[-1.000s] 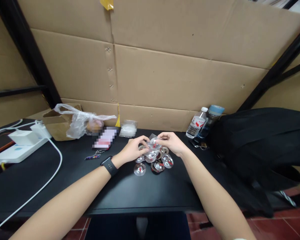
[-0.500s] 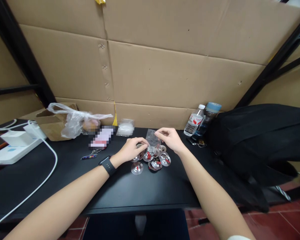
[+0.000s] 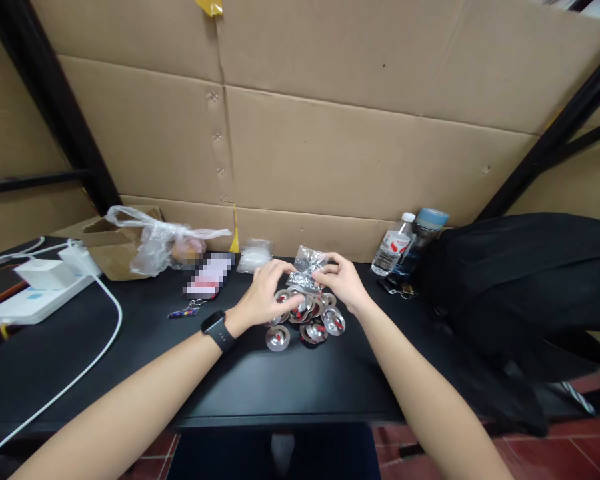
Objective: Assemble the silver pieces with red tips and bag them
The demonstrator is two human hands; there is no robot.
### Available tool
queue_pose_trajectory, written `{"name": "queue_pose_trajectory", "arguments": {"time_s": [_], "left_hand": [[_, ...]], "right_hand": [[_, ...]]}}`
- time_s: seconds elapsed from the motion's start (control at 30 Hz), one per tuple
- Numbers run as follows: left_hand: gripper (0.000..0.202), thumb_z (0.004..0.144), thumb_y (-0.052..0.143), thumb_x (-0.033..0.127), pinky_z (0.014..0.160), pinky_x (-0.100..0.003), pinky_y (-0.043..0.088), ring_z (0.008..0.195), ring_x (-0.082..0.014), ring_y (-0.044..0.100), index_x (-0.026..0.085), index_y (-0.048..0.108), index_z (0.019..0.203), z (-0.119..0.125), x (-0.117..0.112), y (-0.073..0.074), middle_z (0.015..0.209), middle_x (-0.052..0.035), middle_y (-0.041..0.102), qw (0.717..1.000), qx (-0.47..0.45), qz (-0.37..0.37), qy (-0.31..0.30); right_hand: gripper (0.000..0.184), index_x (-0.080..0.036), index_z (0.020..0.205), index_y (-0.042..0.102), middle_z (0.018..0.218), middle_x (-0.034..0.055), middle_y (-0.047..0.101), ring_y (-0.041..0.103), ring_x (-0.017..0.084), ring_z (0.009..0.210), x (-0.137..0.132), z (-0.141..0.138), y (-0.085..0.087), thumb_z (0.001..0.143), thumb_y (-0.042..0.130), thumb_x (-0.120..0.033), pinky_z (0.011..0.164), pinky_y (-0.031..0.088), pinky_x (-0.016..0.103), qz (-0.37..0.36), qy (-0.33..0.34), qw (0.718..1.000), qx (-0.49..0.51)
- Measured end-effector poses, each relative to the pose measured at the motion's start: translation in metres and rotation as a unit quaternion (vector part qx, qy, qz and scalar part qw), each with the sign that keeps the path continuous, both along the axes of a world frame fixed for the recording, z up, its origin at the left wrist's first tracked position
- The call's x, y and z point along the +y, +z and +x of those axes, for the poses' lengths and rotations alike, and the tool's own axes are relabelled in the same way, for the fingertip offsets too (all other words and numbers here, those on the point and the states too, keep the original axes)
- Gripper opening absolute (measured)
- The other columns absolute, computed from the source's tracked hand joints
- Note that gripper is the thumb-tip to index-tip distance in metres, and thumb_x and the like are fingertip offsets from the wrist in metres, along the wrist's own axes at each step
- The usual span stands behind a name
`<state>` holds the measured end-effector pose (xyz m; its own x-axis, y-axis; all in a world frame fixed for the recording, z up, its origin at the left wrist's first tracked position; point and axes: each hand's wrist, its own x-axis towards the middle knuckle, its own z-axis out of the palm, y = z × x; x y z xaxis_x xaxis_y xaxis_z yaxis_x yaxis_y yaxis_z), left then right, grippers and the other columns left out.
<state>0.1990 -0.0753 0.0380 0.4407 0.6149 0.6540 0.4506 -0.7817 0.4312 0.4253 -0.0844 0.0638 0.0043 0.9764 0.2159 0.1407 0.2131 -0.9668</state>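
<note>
Between thumb and fingers, my right hand (image 3: 343,281) pinches a small clear plastic bag (image 3: 309,261), raised just above the pile. My left hand (image 3: 267,292), wearing a black watch (image 3: 217,331), has its thumb and fingers spread apart. Its fingertips are close to the bag's left edge, and whether they touch it I cannot tell. Below both hands lie several silver finger cymbals (image 3: 335,321) with red straps, overlapping in a heap. One finger cymbal (image 3: 278,339) lies at the heap's front left. My left hand hides part of the heap.
Behind the hands lies a stack of clear bags (image 3: 255,256). A phone (image 3: 211,275) with a keychain (image 3: 184,312), a cardboard box (image 3: 115,250) and a white power strip (image 3: 37,303) are left. Right stand a water bottle (image 3: 393,245), a blue-capped bottle (image 3: 427,230) and a black backpack (image 3: 520,280).
My right hand has lifted the plastic bag slightly off the finger cymbals, and the bag is now crumpled. My left hand's fingers have spread and reached up toward the bag. The view has shifted slightly.
</note>
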Motion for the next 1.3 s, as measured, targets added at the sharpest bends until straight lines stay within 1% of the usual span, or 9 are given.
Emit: {"name": "queue_pose_trajectory", "arguments": {"time_s": [0.1, 0.17, 0.27, 0.47, 0.6, 0.73, 0.87, 1.07, 1.3], "left_hand": [[0.039, 0.089, 0.069, 0.039, 0.101, -0.043, 0.037, 0.121, -0.0296, 0.057, 0.024, 0.06, 0.123, 0.003, -0.005, -0.001, 0.129, -0.0099, 0.064, 0.99, 0.114, 0.078, -0.02], [0.021, 0.099, 0.054, 0.03, 0.096, -0.041, 0.037, 0.111, -0.0258, 0.061, 0.024, 0.065, 0.116, 0.005, -0.004, -0.003, 0.12, -0.0082, 0.069, 0.981, 0.162, 0.104, -0.008], [0.023, 0.101, 0.046, 0.025, 0.089, -0.04, 0.038, 0.095, -0.0235, 0.064, 0.022, 0.069, 0.102, 0.0, 0.005, -0.004, 0.1, -0.0076, 0.071, 0.971, 0.206, 0.116, 0.027], [0.02, 0.091, 0.05, 0.016, 0.083, -0.043, 0.04, 0.093, -0.0295, 0.065, 0.02, 0.069, 0.086, -0.038, 0.043, -0.006, 0.091, -0.0125, 0.071, 0.941, 0.255, 0.088, 0.206], [0.026, 0.093, 0.045, 0.018, 0.085, -0.043, 0.04, 0.099, -0.0306, 0.066, 0.02, 0.071, 0.092, -0.054, 0.064, -0.014, 0.095, -0.0143, 0.074, 0.929, 0.256, 0.053, 0.261], [0.032, 0.093, 0.047, 0.02, 0.095, -0.046, 0.039, 0.113, -0.0323, 0.063, 0.02, 0.07, 0.116, -0.055, 0.075, -0.03, 0.115, -0.0157, 0.073, 0.936, 0.25, 0.031, 0.247], [0.048, 0.096, 0.046, 0.027, 0.101, -0.049, 0.038, 0.122, -0.0331, 0.058, 0.02, 0.055, 0.143, -0.053, 0.081, -0.042, 0.13, -0.0166, 0.067, 0.938, 0.259, 0.01, 0.229], [0.038, 0.098, 0.045, 0.029, 0.104, -0.054, 0.036, 0.132, -0.0351, 0.051, 0.022, 0.062, 0.131, -0.053, 0.082, -0.044, 0.143, -0.0173, 0.058, 0.934, 0.27, 0.001, 0.233], [0.033, 0.097, 0.047, 0.029, 0.103, -0.055, 0.032, 0.125, -0.0351, 0.054, 0.021, 0.065, 0.123, -0.049, 0.068, -0.027, 0.137, -0.0172, 0.061, 0.947, 0.212, 0.021, 0.242]], "right_hand": [[0.055, -0.02, 0.108, 0.059, 0.072, -0.0007, 0.07, 0.066, 0.017, 0.063, -0.001, -0.004, -0.005, 0.065, 0.088, -0.036, 0.061, 0.052, 0.028, -0.025, 0.035, 0.999, 0.003], [0.052, -0.02, 0.111, 0.059, 0.077, 0.0011, 0.073, 0.068, 0.016, 0.066, -0.001, -0.006, -0.008, 0.069, 0.086, -0.037, 0.063, 0.053, 0.028, -0.029, 0.066, 0.997, 0.004], [0.044, -0.02, 0.111, 0.06, 0.087, 0.0042, 0.075, 0.071, 0.018, 0.076, -0.001, -0.008, -0.009, 0.077, 0.081, -0.04, 0.064, 0.053, 0.027, -0.022, 0.083, 0.996, -0.009], [0.04, -0.021, 0.11, 0.06, 0.097, 0.0056, 0.074, 0.073, 0.019, 0.083, -0.001, -0.005, -0.002, 0.079, 0.078, -0.039, 0.062, 0.05, 0.025, -0.028, 0.067, 0.997, -0.041], [0.037, -0.02, 0.108, 0.063, 0.096, 0.0054, 0.074, 0.071, 0.018, 0.08, 0.001, -0.002, -0.003, 0.079, 0.078, -0.038, 0.065, 0.052, 0.027, -0.016, 0.07, 0.996, -0.057], [0.026, -0.019, 0.101, 0.067, 0.099, 0.0071, 0.074, 0.07, 0.018, 0.086, 0.003, 0.001, -0.006, 0.08, 0.074, -0.032, 0.078, 0.055, 0.031, 0.023, 0.1, 0.987, -0.123], [0.025, -0.02, 0.103, 0.072, 0.104, 0.0068, 0.074, 0.069, 0.02, 0.092, 0.001, 0.001, -0.009, 0.08, 0.074, -0.028, 0.077, 0.054, 0.031, 0.065, 0.149, 0.952, -0.26], [0.034, -0.026, 0.107, 0.076, 0.12, 0.0058, 0.072, 0.067, 0.025, 0.111, -0.007, -0.003, -0.008, 0.074, 0.082, -0.023, 0.099, 0.048, 0.037, 0.157, 0.226, 0.881, -0.385], [0.027, -0.026, 0.098, 0.076, 0.11, 0.0034, 0.075, 0.067, 0.025, 0.106, -0.007, -0.009, -0.013, 0.073, 0.085, -0.029, 0.094, 0.046, 0.036, 0.146, 0.172, 0.876, -0.426]]}}
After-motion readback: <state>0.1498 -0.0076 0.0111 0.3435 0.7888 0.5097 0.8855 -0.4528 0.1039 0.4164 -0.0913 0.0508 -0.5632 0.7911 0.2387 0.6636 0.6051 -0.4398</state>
